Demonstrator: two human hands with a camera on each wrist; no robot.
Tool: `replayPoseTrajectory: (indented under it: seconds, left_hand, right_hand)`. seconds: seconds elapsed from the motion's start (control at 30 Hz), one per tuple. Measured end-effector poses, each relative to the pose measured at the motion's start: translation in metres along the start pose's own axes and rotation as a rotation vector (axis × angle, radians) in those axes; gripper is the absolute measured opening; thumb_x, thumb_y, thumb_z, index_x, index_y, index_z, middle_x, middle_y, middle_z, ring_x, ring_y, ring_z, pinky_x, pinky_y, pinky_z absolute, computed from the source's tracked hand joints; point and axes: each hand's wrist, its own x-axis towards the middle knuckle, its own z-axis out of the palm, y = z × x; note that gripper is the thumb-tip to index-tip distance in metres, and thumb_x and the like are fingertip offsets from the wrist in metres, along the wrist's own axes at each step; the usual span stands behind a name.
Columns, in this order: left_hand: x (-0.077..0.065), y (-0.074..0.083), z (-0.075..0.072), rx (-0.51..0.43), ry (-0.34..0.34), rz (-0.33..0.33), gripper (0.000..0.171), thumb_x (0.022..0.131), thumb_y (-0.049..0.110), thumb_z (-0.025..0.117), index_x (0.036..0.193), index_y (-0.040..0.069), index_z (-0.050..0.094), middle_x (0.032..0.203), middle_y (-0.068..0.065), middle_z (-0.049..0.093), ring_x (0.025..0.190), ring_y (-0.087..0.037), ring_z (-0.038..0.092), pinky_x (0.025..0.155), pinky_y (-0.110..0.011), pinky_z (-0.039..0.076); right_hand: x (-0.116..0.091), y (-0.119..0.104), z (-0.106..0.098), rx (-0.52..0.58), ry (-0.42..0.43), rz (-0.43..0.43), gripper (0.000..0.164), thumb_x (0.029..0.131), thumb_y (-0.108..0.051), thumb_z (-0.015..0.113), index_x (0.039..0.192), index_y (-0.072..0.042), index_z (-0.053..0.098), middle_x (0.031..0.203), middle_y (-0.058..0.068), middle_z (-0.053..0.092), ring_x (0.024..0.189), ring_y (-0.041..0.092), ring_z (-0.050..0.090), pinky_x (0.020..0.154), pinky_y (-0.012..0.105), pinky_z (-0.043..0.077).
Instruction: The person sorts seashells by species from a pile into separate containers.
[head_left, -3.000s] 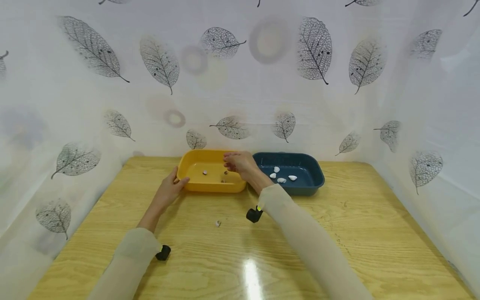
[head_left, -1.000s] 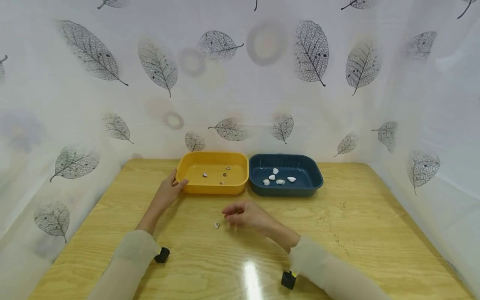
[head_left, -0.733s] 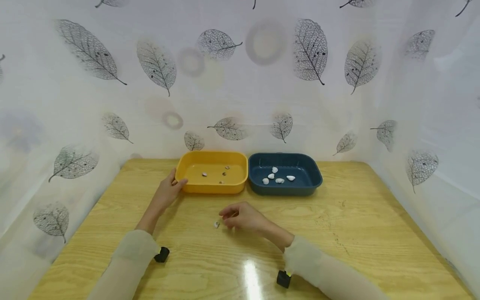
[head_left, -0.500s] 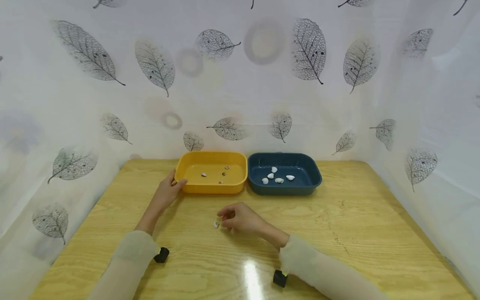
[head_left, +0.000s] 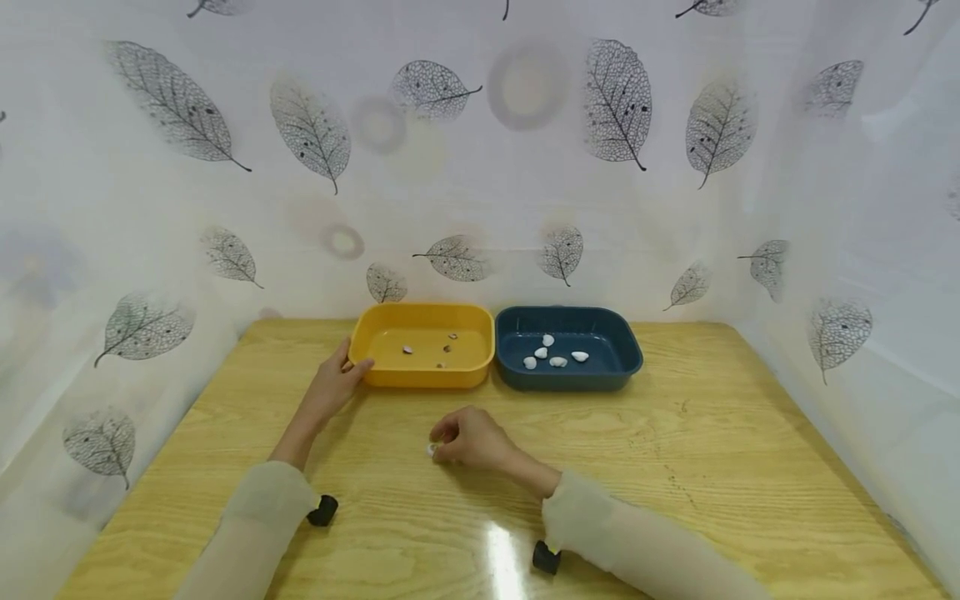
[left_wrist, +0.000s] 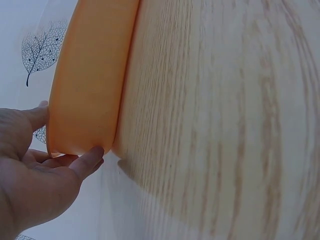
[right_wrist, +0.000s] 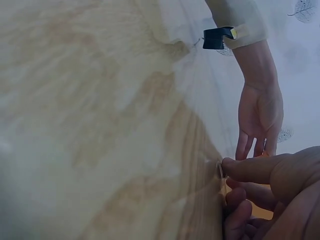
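My left hand holds the left end of a yellow plastic tub, thumb and fingers at its corner. In the left wrist view, the fingers lie against the tub's end. Toward the middle of the table, my right hand pinches a small pale seashell at its thumb and fingertips, low over the wood. The right wrist view has the thumb right at the shell. Inside the yellow tub lie several small brownish shells.
A dark blue tub stands against the right side of the yellow one, with several white shells in it. Both tubs are near the back edge of the wooden table. A leaf-printed curtain surrounds the table.
My right hand came back from over the yellow tub, then moved left to the shell on the table and closed its fingertips on it. My left hand stayed at the tub.
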Motion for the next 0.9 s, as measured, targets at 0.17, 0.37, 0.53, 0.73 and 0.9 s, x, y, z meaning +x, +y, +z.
replayPoseTrajectory:
  seconds: [0.17,0.37,0.53,0.73,0.9]
  left_hand:
    - [0.0007,-0.0005,0.0002,0.01,0.005,0.003,0.081,0.111,0.032,0.05,0.163,-0.002,-0.002,0.167,-0.028,0.012,0.152,-0.044,0.021,0.121,-0.051,0.029]
    - [0.0003,0.0,0.0002,0.014,0.006,0.0,0.08,0.111,0.03,0.05,0.162,-0.003,-0.002,0.166,-0.029,0.011,0.152,-0.044,0.021,0.121,-0.05,0.028]
    - [0.0002,0.0001,0.0,0.019,0.009,-0.009,0.08,0.111,0.03,0.05,0.163,-0.002,-0.002,0.166,-0.029,0.013,0.152,-0.044,0.022,0.12,-0.051,0.029]
    - [0.0007,-0.0001,0.0001,0.028,0.01,-0.004,0.08,0.111,0.03,0.05,0.163,-0.002,-0.001,0.166,-0.028,0.013,0.152,-0.044,0.021,0.122,-0.051,0.026]
    - [0.0005,-0.0003,0.0002,0.031,0.012,-0.003,0.08,0.111,0.031,0.05,0.163,-0.001,-0.001,0.167,-0.028,0.012,0.153,-0.043,0.019,0.122,-0.051,0.024]
  right_hand:
    - [-0.001,-0.0013,0.003,-0.086,0.041,0.016,0.017,0.082,-0.012,0.087,0.098,-0.008,0.081,0.076,-0.009,0.064,0.068,0.001,0.053,0.06,0.02,0.044]
    - [-0.0018,-0.0028,0.0042,-0.102,0.059,0.023,0.011,0.083,-0.014,0.087,0.093,-0.01,0.082,0.075,-0.01,0.066,0.067,0.001,0.054,0.059,0.021,0.044]
    - [-0.0019,-0.0043,0.0047,-0.12,0.059,0.007,0.008,0.085,-0.014,0.086,0.091,-0.011,0.082,0.076,-0.01,0.068,0.067,0.0,0.054,0.06,0.02,0.045]
    - [-0.0013,-0.0047,0.0065,-0.149,0.039,-0.025,0.005,0.087,-0.012,0.083,0.089,-0.009,0.08,0.078,-0.008,0.069,0.069,0.0,0.054,0.062,0.02,0.046]
    - [0.0002,-0.0051,0.0069,-0.163,0.03,-0.032,0.004,0.087,-0.01,0.082,0.086,-0.008,0.078,0.078,-0.007,0.068,0.069,0.001,0.054,0.063,0.02,0.047]
